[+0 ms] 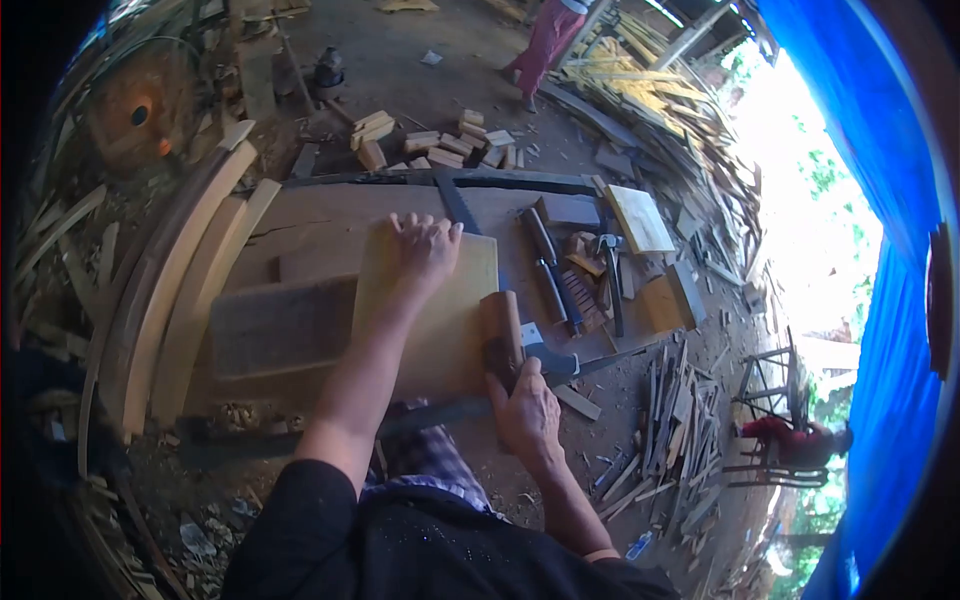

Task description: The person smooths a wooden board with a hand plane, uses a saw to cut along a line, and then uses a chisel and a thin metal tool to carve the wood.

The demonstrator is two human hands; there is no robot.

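Note:
A pale, flat wooden board (455,320) lies on the workbench in front of me. My left hand (425,248) has its fingers bent over the board's far edge, the forearm crossing its left part. Close to the board's right edge, my right hand (532,415) is closed around the near end of a brown wooden block (500,320). Right beside these fingers is a dark, curved tool handle (552,358) with a pale plate. A dark grey slab (280,328) rests left of the board.
Chisel-like tools (548,275), a hammer (612,268) and wood blocks (640,220) occupy the bench's right side. Long curved planks (190,270) stand at left. Offcuts (440,148) and wood strips (675,430) litter the ground. One person (548,45) stands beyond; another (800,442) sits at right.

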